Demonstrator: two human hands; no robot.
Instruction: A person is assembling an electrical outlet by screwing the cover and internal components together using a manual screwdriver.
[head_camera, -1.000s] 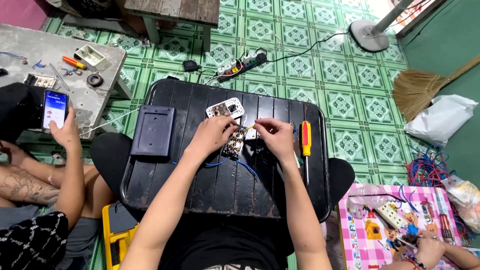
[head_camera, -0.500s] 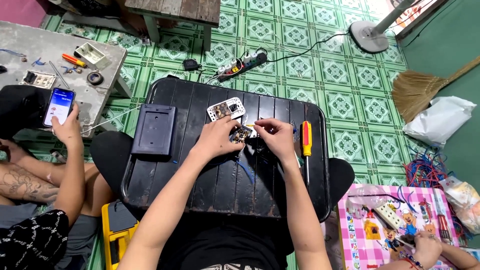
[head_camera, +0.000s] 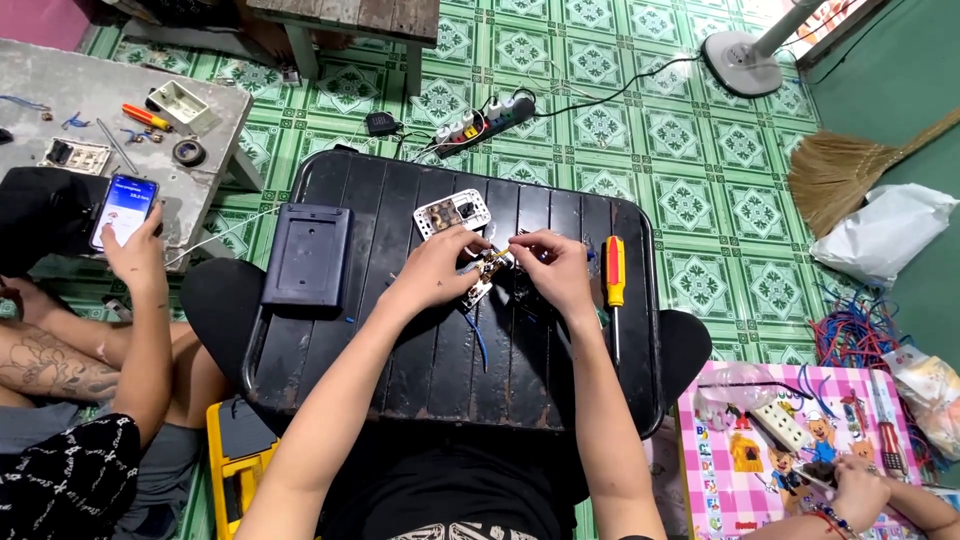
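In the head view, the left hand (head_camera: 435, 268) and the right hand (head_camera: 553, 268) meet near the middle of a black slatted tray table (head_camera: 440, 370), both closed around a small switch module (head_camera: 487, 272) with wires; the left fingers pinch its near side, while the right fingertips press in from three o'clock. A blue wire (head_camera: 479, 338) trails from the module toward six o'clock. Just beyond the hands, at twelve o'clock, lies a white switch plate (head_camera: 452, 214). At three o'clock of the right hand rests a screwdriver (head_camera: 614, 282) with a yellow and red handle. At nine o'clock sits a dark back box (head_camera: 307, 256). Far left, another person's hand holds a phone (head_camera: 124, 209).
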